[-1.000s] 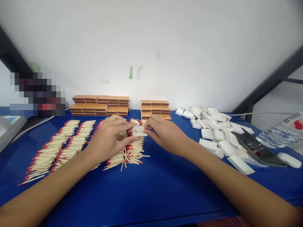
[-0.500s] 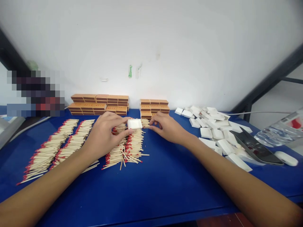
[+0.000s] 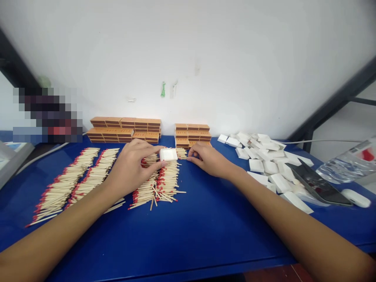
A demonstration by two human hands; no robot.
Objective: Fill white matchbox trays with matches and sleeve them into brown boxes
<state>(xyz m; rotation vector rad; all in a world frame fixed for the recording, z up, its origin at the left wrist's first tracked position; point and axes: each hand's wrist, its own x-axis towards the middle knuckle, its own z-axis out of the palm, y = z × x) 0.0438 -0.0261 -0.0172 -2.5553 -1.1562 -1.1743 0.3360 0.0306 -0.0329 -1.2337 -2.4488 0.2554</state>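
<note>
From the head camera, we've got our left hand with its grip narrowed on a white matchbox tray, thumb underneath and index finger on top. The tray sits just above the far end of the loose match pile, mid-bench. Our right hand is just to the right of the tray, with its fingertips down on a small bunch of matches. It's probably pinching them, but we can't tell if that grip is actually closed. Neat rows of matches lie on the blue bench to the left. Orange matchbox sleeves are stacked against the wall. A heap of white trays is off to the right, beside a phone.
</note>
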